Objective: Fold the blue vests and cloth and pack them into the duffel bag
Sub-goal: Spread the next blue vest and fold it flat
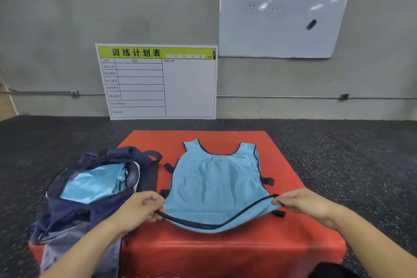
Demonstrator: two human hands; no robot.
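A light blue vest [214, 183] with dark trim lies spread flat on a red box [282, 160], neck hole pointing away from me. My left hand [142, 210] pinches the hem's near left corner. My right hand [302, 202] pinches the near right corner, and the hem is lifted a little off the box between them. A dark navy duffel bag [94, 214] sits open on the box's left side, with folded light blue fabric [97, 184] inside it.
Dark speckled floor [361, 153] surrounds the red box. A printed chart board [158, 81] leans against the grey wall behind, and a whiteboard [282, 9] hangs to its right. Black side straps [267, 180] stick out from the vest's edges.
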